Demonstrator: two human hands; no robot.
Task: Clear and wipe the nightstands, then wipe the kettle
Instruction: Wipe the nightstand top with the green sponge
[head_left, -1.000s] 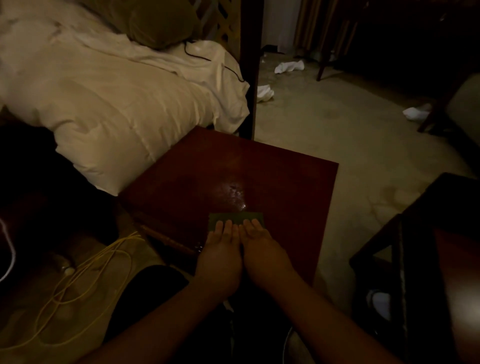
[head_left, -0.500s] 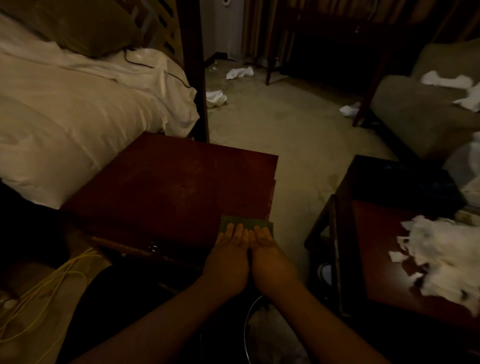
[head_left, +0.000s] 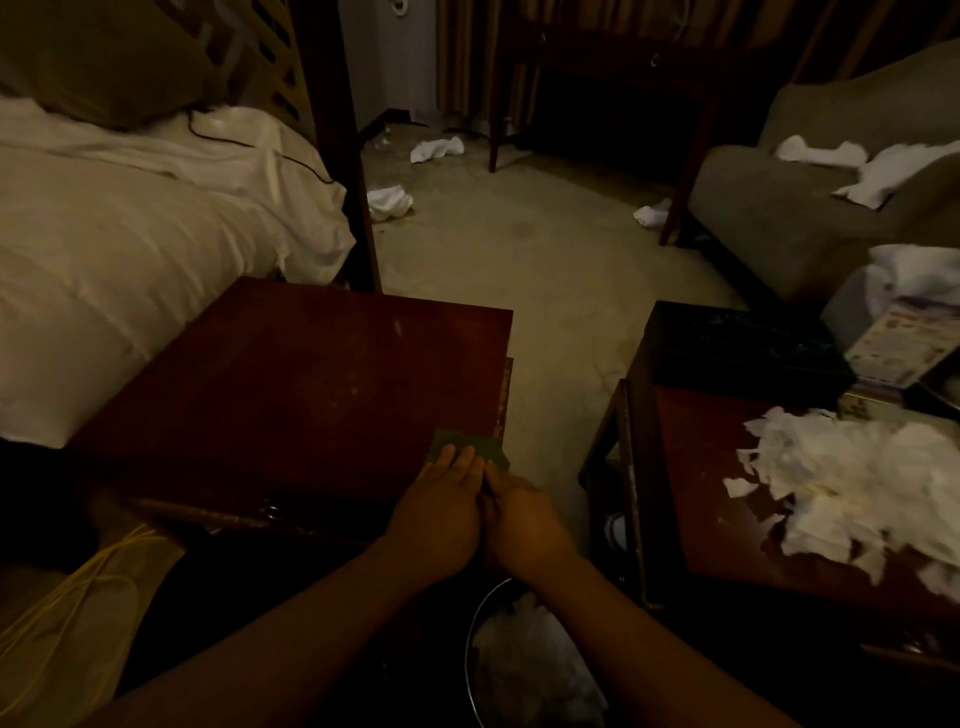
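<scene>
A: Where is the cloth?

B: The green cloth (head_left: 470, 448) lies flat at the near right corner of the nightstand (head_left: 291, 395), its right end hanging just past the edge.

A: And the hands?

B: Both are side by side on its near part. The left hand (head_left: 439, 512) lies with straight fingers pressing down on the cloth. The right hand (head_left: 522, 519) touches the left along the thumb side, and its fingers reach the cloth's right end, off the edge of the top. Whether they curl under it, I cannot tell; the light is too dim.

A: What does the nightstand look like?

B: Dark red wood with a faintly smeared sheen. A drawer handle (head_left: 270, 512) shows on its near face.

A: What is around it?

B: To the left, the bed (head_left: 130, 291) with white bedding touches the nightstand's far left side, and a dark bedpost (head_left: 343, 156) stands at the far corner. Yellow cord (head_left: 67, 613) lies coiled at the near left. Below the hands, a round bin (head_left: 519, 665) with pale scraps inside stands on the floor.

A: And to the right?

B: A second table (head_left: 779, 519), apart from the nightstand across a strip of carpet, carries a heap of torn white tissue (head_left: 852, 499) and a black box (head_left: 743, 348) at its far end. Farther off, an armchair (head_left: 810, 223) holds white cloths, and more crumpled white pieces (head_left: 389, 200) lie on the carpet.
</scene>
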